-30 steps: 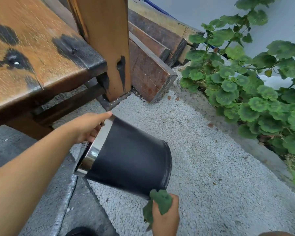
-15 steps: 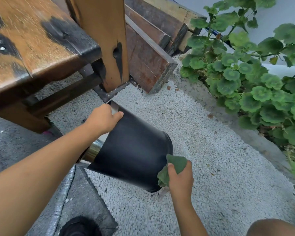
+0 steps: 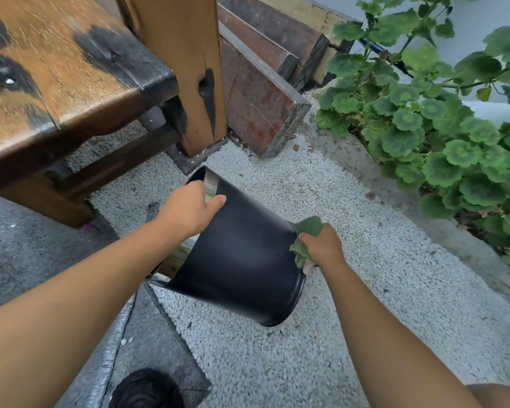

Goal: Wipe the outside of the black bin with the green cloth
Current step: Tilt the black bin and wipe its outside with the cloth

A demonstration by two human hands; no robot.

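The black bin (image 3: 242,260) hangs tilted above the white gravel, its shiny metal rim pointing up and away from me and its base low at the right. My left hand (image 3: 189,210) grips that rim from above, thumb on the outer wall. A crumpled green cloth (image 3: 306,234) is pressed against the bin's right side, near the base. My right hand (image 3: 321,248) is closed around the cloth, and part of the cloth is hidden under the fingers.
A worn wooden table (image 3: 56,83) with a thick leg (image 3: 186,69) stands at the upper left. Dark timber beams (image 3: 259,92) lie behind it. Leafy green plants (image 3: 430,113) fill the right side behind a concrete kerb. A black shoe (image 3: 145,390) shows at the bottom.
My right hand has carried the cloth from under the bin's base up along its right side. My left hand shifted its grip on the rim, and the bin turned more upright.
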